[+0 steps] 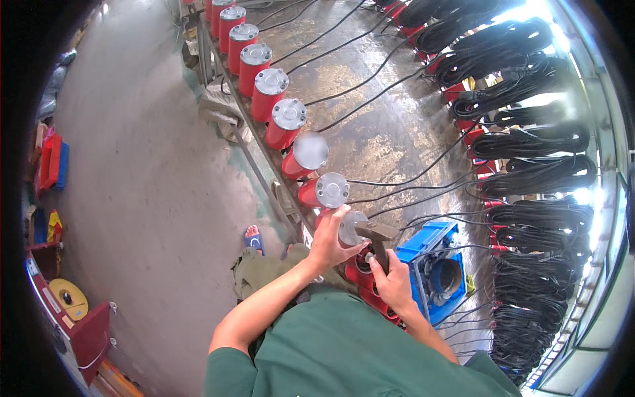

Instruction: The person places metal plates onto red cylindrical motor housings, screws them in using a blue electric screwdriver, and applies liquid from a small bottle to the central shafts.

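Head view: we look down on our two bare hands at the near end of a worn workbench (383,142), along whose left edge a row of red cylinders (267,99) with grey metal tops runs away from us. Our left hand (329,242) is curled about the capped cylinder (351,229) just in front of our body, its fingers beyond the round grey top and its thumb on the near side. Our right hand (393,281) is clenched around the handle of a hammer (377,231), whose head lies over the right part of that top; we cannot tell whether metal meets metal. Nearer to us, partly behind the right hand, stand more red housings (366,280), their insides dark where we can see them. Just right of the hammer sits a blue bin (423,241) with round grey parts in it. Black cables (423,173) cross the bench toward big coils of black cable (529,142) lined up along the far right side. To our left, a foot in a blue sandal (253,241) shows on the grey floor (159,198).
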Demonstrator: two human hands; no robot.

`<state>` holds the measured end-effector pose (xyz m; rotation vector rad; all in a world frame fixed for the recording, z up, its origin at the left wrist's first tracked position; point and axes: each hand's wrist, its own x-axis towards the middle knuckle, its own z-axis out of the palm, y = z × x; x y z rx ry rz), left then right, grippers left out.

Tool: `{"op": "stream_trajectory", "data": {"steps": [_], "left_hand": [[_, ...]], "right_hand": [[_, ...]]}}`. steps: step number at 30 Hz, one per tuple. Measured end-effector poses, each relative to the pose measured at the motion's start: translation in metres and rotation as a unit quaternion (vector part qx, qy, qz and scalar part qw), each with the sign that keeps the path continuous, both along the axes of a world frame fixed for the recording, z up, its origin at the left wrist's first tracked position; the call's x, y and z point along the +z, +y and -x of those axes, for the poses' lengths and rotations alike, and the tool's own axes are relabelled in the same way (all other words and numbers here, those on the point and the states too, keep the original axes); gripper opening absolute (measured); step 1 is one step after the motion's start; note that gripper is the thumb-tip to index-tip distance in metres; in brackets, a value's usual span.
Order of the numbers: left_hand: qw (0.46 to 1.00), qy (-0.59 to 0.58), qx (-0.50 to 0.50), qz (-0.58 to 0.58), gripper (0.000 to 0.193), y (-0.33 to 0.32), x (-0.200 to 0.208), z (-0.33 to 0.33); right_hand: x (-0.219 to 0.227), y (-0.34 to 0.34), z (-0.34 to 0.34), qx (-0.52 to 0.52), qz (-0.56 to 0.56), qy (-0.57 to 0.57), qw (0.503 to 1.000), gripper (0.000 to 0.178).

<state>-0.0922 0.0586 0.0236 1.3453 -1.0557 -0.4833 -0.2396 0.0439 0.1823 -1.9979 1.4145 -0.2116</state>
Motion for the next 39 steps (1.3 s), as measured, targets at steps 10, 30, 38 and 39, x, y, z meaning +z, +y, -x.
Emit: {"op": "stream_trajectory", "data": {"steps": [10,30,38,39], "left_hand": [[1.000,-0.001,-0.016,0.015,0.099,-0.001,-0.005,-0.003],[1.000,0.002,-0.016,0.013,0.097,0.001,0.001,0.000],[1.000,-0.011,-0.006,0.017,0.096,0.001,-0.004,0.000],[1.000,-0.007,-0.012,0.018,0.096,0.000,-0.004,-0.002]], "right_hand": [[-0.009,-0.003,0.004,0.014,0.049,-0.004,0.999,0.020],[-0.020,0.003,0.011,0.007,0.009,0.017,1.000,0.022],[0.009,-0.001,0.004,-0.002,-0.026,-0.006,1.000,0.021],[0.001,-0.003,0.005,0.008,-0.024,0.029,0.999,0.023]]}}
